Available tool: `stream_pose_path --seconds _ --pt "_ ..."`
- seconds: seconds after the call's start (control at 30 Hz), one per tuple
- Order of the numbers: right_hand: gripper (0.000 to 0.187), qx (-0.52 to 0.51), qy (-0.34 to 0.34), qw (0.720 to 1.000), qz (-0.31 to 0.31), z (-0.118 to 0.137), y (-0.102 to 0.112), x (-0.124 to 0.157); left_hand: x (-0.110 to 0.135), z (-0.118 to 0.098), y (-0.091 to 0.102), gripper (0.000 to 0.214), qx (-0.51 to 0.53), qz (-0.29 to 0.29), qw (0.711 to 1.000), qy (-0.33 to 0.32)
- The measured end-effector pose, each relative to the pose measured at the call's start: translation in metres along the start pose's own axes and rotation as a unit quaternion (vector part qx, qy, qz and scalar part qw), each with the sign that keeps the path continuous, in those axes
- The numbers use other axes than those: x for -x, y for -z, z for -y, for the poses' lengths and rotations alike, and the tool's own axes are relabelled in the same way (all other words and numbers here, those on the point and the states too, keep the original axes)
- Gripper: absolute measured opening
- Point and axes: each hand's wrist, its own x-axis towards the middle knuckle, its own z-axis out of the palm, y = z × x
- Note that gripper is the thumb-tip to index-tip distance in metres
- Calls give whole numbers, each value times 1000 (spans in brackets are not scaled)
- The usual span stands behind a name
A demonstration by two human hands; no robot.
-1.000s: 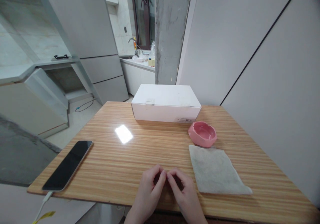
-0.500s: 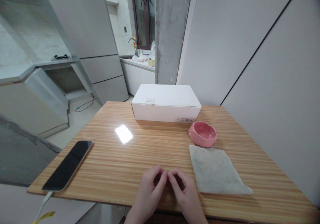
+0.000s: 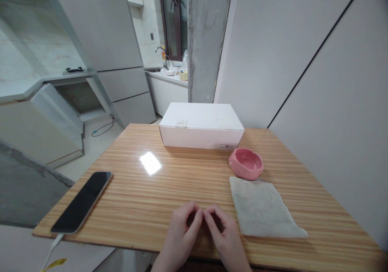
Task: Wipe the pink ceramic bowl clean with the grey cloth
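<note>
Near the table's front edge, my left hand (image 3: 183, 232) is closed, its thumb and index fingertips pinched together. Beside it my right hand (image 3: 223, 235) makes the same pinch, the fingertips of both hands nearly touching. Whatever lies between the fingers, if anything, is too small or hidden to make out. Just right of my right hand a pale grey-green cloth (image 3: 263, 209) lies flat on the wooden table (image 3: 145, 207). Behind the cloth, touching or nearly touching its far edge, stands a pink faceted ashtray (image 3: 246, 163).
A white closed cardboard box (image 3: 201, 126) stands at the table's far edge. On the left lies a black-screened phone (image 3: 83, 202) with a white charging cable (image 3: 53, 247). A pale wall panel (image 3: 303, 62) runs along the right side, and a sink counter (image 3: 169, 80) is farther back.
</note>
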Motion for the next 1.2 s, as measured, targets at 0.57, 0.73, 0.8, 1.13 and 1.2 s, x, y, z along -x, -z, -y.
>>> stream_pose_path --seconds 0.57,0.73,0.8,1.13,1.2 --pt "32 8 -1 1000 -3 -5 0 0 0 2 -2 35 1 -3 1000 -6" --pt "32 10 5 1000 -7 -6 0 0 -1 1 -2 35 -3 0 1000 -2" --pt "31 13 8 1000 -10 -6 0 0 0 2 -2 35 -9 -3 1000 -2" --pt "31 -9 21 999 -32 -7 -1 -1 -3 -1 -5 35 -13 -14 1000 6" --pt "30 -29 44 997 -51 -1 1 -2 -2 0 -5 35 -16 -10 1000 1"
